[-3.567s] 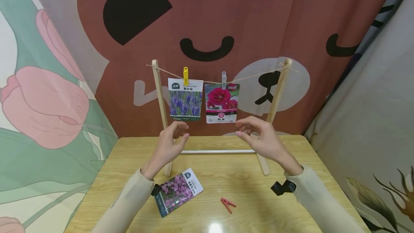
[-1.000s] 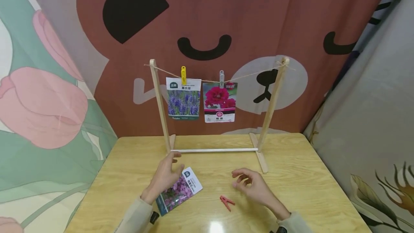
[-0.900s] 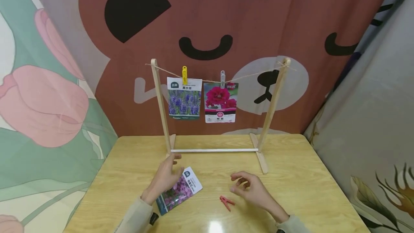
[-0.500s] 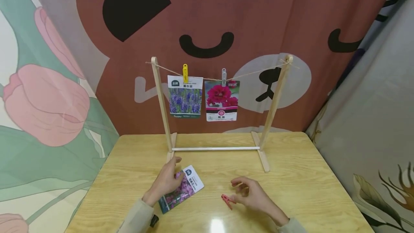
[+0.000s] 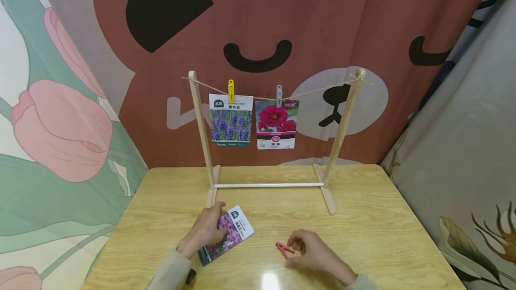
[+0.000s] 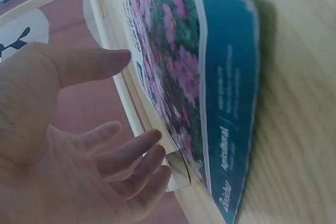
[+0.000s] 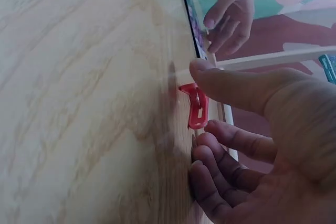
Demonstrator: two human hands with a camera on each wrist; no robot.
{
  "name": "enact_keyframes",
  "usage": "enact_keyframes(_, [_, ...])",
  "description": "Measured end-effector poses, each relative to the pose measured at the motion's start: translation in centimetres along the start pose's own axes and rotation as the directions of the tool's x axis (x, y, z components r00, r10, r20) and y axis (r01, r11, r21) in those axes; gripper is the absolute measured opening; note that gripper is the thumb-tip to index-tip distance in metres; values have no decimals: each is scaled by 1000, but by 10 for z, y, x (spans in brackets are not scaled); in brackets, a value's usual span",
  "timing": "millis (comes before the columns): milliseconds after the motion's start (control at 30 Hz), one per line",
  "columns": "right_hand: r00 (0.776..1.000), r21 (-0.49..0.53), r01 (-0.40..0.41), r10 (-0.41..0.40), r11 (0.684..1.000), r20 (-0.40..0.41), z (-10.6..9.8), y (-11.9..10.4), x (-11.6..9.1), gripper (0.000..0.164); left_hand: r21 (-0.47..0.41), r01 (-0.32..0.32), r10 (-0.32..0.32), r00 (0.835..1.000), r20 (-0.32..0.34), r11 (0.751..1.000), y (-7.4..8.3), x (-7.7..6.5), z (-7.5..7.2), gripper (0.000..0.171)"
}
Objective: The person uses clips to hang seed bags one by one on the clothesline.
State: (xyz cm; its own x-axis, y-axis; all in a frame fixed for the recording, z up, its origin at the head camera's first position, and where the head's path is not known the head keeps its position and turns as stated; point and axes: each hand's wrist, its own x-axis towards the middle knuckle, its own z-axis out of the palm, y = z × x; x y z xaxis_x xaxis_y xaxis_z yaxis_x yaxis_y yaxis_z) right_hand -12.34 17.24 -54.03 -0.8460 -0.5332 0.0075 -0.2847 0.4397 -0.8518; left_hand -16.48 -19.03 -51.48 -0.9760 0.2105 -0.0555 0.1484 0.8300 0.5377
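A seed packet with pink flowers (image 5: 231,231) lies tilted on the table. Over its left part reaches my left hand (image 5: 204,227), fingers relaxed and spread; the left wrist view shows a gap between thumb and fingers with nothing in it. Right of the packet lies a red clothespin (image 5: 284,249). My right hand (image 5: 314,252) is beside it, thumb and fingertips on either side of the clothespin (image 7: 197,107) without a visible pinch. On a string hang a lavender seed packet (image 5: 231,124) under a yellow clothespin (image 5: 231,91) and a red-flower seed packet (image 5: 276,126) under a grey clothespin (image 5: 279,96).
A wooden frame with two posts (image 5: 342,133) carries the string. A white rod (image 5: 269,185) joins its feet low down. The table (image 5: 363,218) ends at a curtain with a bear print (image 5: 322,21) behind.
Both hands have come down from beside the hanging packets to the table. Lately the left has lowered over the pink-flower packet, and the right has closed in around the red clothespin.
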Motion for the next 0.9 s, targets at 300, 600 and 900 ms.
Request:
enact_keyframes(300, [999,-113,-41,41,993,-7,6,-4,2,39,112,-53,53,999,3,992,-2,-2,2,75])
enact_keyframes(600, [999,-122,-54,53,991,-12,6,-4,2,35,121,-68,68,998,5,990,-2,-3,3,71])
enact_keyframes(900, [999,-83,-53,53,995,4,2,-3,2,30,88,-18,16,1000,21,996,-2,1,4,75])
